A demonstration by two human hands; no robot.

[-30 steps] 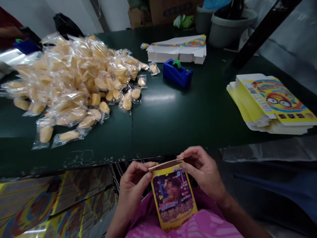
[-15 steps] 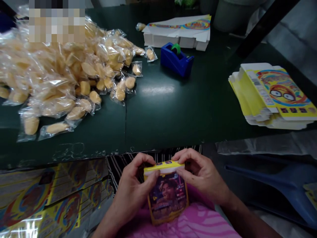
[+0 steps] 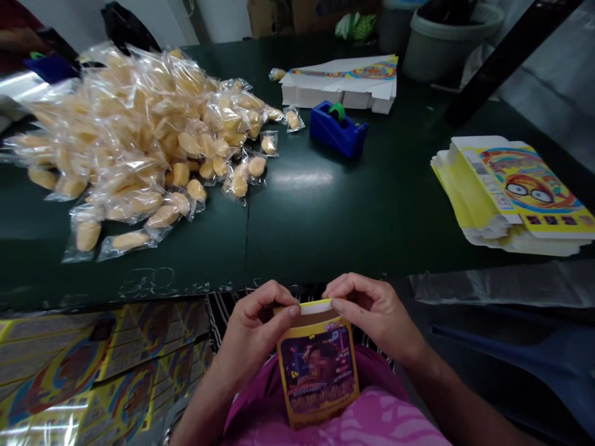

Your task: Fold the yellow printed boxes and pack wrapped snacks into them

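Holding a yellow carton (image 3: 318, 371) upright, both hands (image 3: 374, 316) pinch its top edge.

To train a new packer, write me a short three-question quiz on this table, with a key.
1. True or false: the blue tape dispenser stands on the dark green table.
2. What do the left hand and right hand hold? A: a printed yellow carton; B: a clear plastic bag; C: a roll of tape.
3. Fill in the blank: the stack of flat yellow cartons lies to the person's ____.

Key: 1 true; 2 A; 3 right.
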